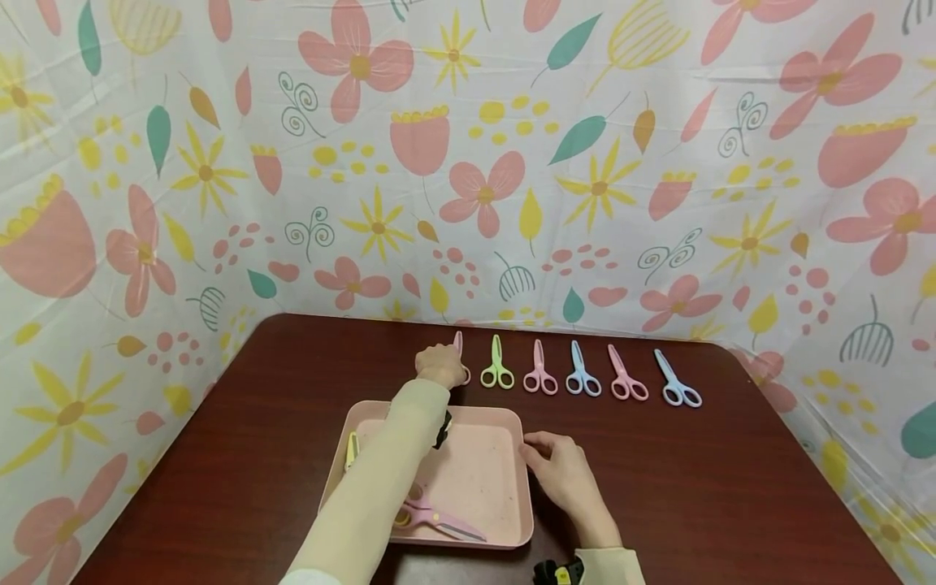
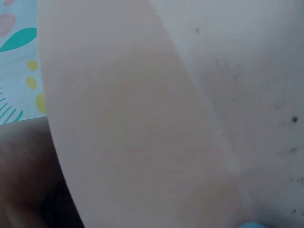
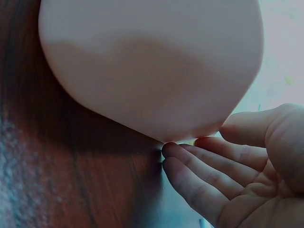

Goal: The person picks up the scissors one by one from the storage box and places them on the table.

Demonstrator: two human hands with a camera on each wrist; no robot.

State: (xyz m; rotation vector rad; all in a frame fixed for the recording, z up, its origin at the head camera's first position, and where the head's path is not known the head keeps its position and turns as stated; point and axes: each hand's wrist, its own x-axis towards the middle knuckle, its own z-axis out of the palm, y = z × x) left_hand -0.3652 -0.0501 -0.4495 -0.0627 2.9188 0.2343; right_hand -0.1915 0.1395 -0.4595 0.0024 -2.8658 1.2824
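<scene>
- Flowered cloth [image 1: 483, 268] backs the dark table [image 1: 695, 487].
- Upper middle: a row of scissors [image 1: 581, 372], spaced apart, presumably for easy sorting.
- The left hand [image 1: 439, 366] partly covers the leftmost scissors [image 1: 458, 343]; I cannot tell its grip.
- Lower centre: the right hand [image 1: 566, 479], thumb and fingers apart, touches the tray [image 1: 478, 463], probably steadying it.

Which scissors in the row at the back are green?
The green scissors are second from the left. The row's others are all pink scissors or blue scissors.
</scene>
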